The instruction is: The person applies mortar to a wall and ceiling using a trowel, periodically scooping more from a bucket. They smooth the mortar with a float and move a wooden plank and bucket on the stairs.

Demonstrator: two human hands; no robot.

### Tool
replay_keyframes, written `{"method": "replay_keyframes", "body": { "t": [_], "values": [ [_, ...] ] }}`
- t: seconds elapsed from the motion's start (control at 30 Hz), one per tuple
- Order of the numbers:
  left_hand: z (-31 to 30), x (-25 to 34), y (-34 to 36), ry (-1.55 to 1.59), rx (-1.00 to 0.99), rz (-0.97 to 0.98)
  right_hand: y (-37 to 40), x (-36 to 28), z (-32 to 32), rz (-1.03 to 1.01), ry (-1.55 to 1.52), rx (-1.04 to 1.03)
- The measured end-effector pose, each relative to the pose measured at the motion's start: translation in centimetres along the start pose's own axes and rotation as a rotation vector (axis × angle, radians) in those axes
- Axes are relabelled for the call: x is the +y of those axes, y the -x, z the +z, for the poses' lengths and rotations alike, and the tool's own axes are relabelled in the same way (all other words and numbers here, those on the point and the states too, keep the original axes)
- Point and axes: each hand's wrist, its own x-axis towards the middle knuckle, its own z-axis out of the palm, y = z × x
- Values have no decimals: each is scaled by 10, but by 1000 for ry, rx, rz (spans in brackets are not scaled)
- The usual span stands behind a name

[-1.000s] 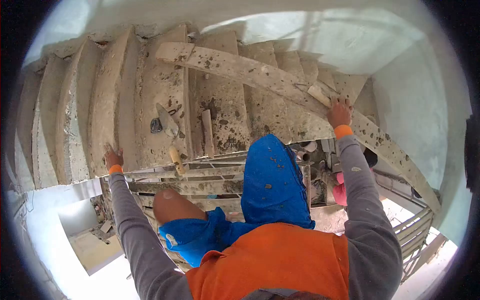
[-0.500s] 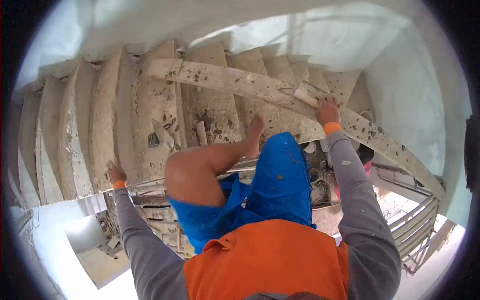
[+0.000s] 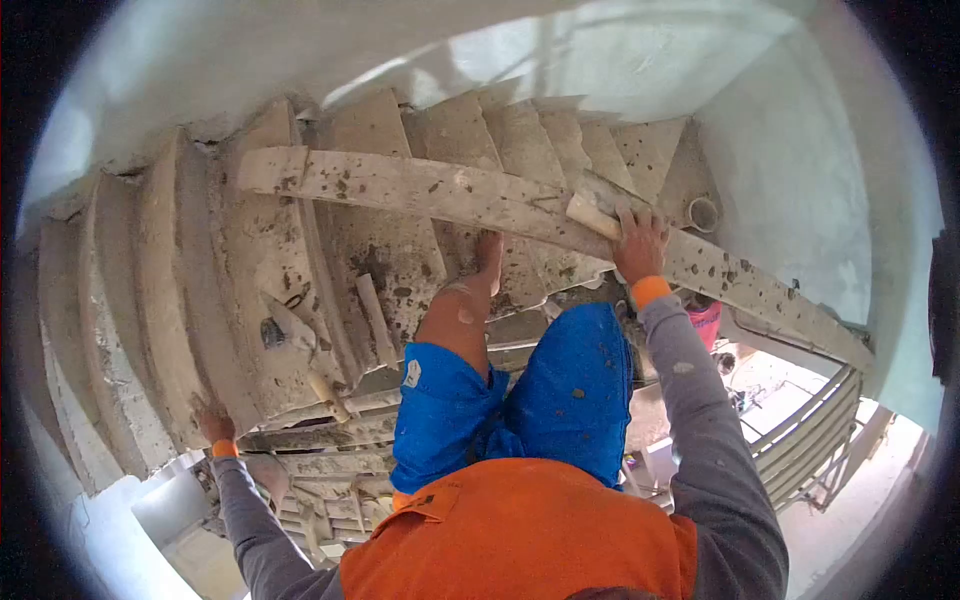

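My left hand (image 3: 212,418) rests on the edge of a dusty concrete step (image 3: 165,330), fingers spread and holding nothing. My right hand (image 3: 641,243) lies on a long mud-spotted wooden plank (image 3: 430,190) that slants across the stairs. Its fingers reach forward over the plank. Touching or just beside them is a flat tool with a pale, thick handle (image 3: 592,215); the hand covers that end. My bare foot (image 3: 489,260) is on a step by the plank's lower edge.
A pointed trowel (image 3: 288,322), a small dark object (image 3: 271,333) and a pale strip (image 3: 377,315) lie on the steps. A wooden-handled tool (image 3: 328,396) sits at the stair edge. A pink bucket (image 3: 705,322) and metal railing (image 3: 808,440) are below right. Walls border the stairs.
My bare foot has moved left and down to the plank's lower edge, and that knee has swung right. The view has shifted. Both hands keep their places on step and plank.
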Motion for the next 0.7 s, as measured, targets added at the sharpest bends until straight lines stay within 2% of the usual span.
{"method": "replay_keyframes", "body": {
  "t": [0.03, 0.07, 0.13, 0.2, 0.23, 0.27, 0.3, 0.33, 0.37, 0.4, 0.47, 0.53, 0.63, 0.7],
  "values": [
    [18, -6, -5, -123, 23, 86, 0, -1, 0, -9, 3, 5],
    [-44, 31, 3, -155, -220, -15, -1, 0, 2, -29, 11, 16],
    [-40, 27, 11, -298, -172, 67, -2, 2, 4, -55, 38, 42],
    [-27, 17, 13, 272, 66, 21, -5, -1, -3, 60, 43, -160],
    [-41, 22, 16, 377, 64, 59, -4, 0, 0, 47, 81, -176],
    [-18, 4, 17, 133, 60, 154, -4, 2, 3, 36, 115, -190],
    [-26, 5, 12, -361, 303, 403, -5, 1, -1, 53, 127, -257],
    [-42, 16, 14, -241, -281, 142, -6, -1, -3, 76, 134, -316],
    [-107, 77, -14, -511, -678, 38, -1, 3, 10, 45, 140, -307],
    [-138, 112, -32, -499, -649, 14, 3, 11, 24, 22, 156, -295],
    [-179, 162, -73, -291, -333, 89, 2, 11, 23, 45, 144, -357],
    [-235, 215, -126, -57, -16, 232, -20, -1, -16, 143, 24, -458],
    [-333, 275, -207, 194, 402, 449, -18, 0, -12, 121, 45, -354],
    [-401, 306, -263, 263, 627, 572, -22, -1, -17, 188, 5, -397]
  ]
}}
